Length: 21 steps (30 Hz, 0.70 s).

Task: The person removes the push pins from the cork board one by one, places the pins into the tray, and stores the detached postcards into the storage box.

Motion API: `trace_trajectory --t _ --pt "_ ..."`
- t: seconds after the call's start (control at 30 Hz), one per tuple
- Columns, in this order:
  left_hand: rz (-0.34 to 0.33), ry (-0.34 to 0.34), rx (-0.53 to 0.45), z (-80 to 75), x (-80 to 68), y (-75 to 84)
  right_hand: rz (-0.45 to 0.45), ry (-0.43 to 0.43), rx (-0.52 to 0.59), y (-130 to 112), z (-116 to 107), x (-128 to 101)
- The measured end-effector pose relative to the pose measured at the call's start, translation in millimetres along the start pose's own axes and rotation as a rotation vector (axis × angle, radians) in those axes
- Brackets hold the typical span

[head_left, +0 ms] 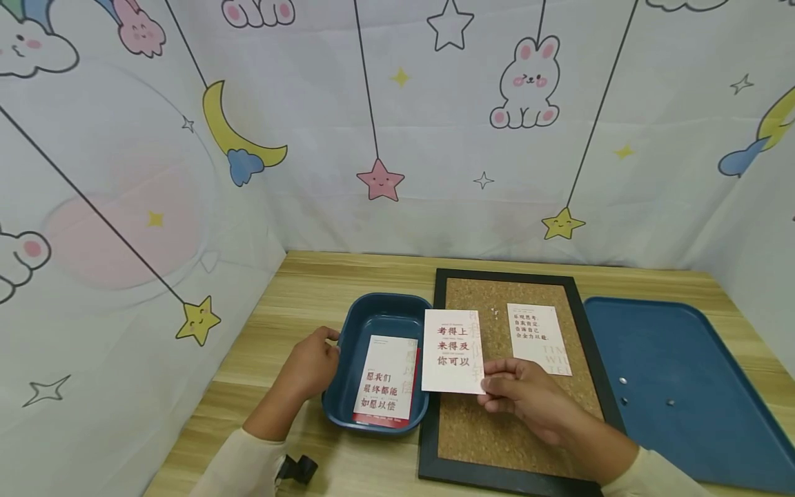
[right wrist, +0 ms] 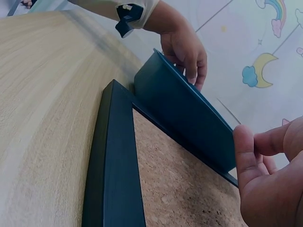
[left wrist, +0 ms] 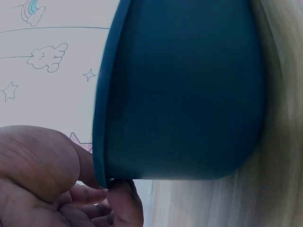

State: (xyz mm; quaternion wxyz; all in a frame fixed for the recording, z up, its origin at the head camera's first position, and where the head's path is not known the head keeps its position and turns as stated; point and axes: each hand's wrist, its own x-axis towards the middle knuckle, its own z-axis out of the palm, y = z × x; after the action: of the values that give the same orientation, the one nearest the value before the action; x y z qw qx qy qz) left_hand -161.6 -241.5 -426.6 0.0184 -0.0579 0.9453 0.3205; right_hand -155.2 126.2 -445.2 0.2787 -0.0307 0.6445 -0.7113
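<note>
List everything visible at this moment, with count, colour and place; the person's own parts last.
cork board: 1, brown cork in a black frame, middle of the table.
pinned card: 1, white with red print, on the cork, upper right.
held card: 1, white with red characters, over the board's left edge.
tub: 1, dark blue, left of the board.
cards in tub: a small stack, white top card over a red one, inside the tub.
tray: 1, blue, right of the board.
pins: 3 small, on the tray.
table: 1, light wood.
backdrop: white cloth with rabbits, stars, moons.
left hand: grip on the tub's left rim.
right hand: pinches the held card's lower right corner.
</note>
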Motion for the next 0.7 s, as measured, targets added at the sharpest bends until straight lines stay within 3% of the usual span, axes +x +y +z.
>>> trace_trajectory --t 0.7 --pt "0.004 0.009 0.008 0.5 0.1 -0.3 -0.004 -0.021 0.031 0 17 9"
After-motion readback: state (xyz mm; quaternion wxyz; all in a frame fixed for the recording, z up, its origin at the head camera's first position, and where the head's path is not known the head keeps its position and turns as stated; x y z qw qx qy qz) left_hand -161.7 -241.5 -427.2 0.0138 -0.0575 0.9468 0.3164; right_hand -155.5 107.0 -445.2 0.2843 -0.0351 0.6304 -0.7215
